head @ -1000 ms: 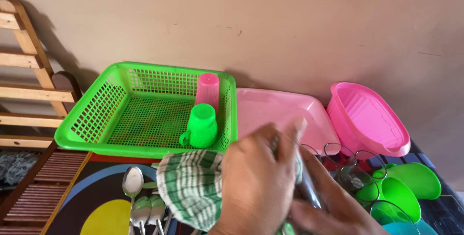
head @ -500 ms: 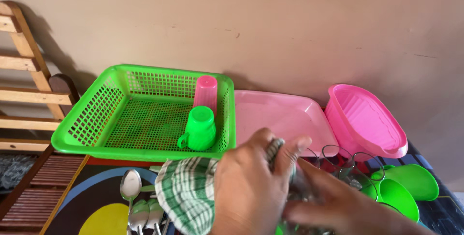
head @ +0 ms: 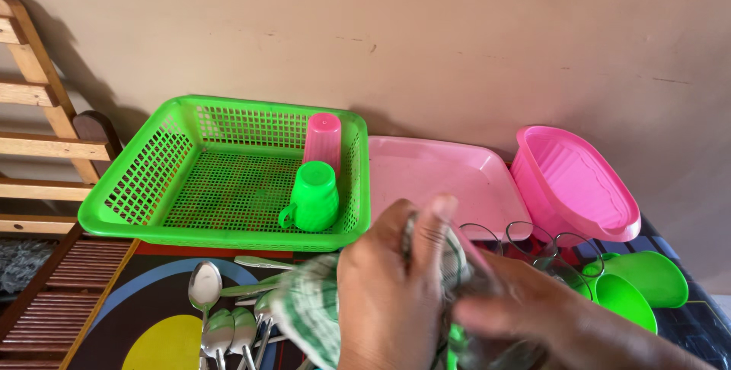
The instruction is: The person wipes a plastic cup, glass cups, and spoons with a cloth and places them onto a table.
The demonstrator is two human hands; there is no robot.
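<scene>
Head view, glass: a clear drinking glass (head: pixel 499 343) at bottom centre, long axis seemingly slanting toward lower right, blurred.
Head view, left hand (head: pixel 388 294): fingers clamped over a green-and-white checked cloth (head: pixel 308 313) wrapped on the glass.
Head view, right hand (head: pixel 525 309): blurred, closed around the glass.
Head view, surroundings: green plastic mesh basket (head: pixel 152 180) behind; steel spoons (head: pixel 221 317) left.

A home dish-drying spot: green plastic basket (head: pixel 152 180), spoons (head: pixel 221 324), glasses (head: pixel 525 244) against a plain wall.
</scene>
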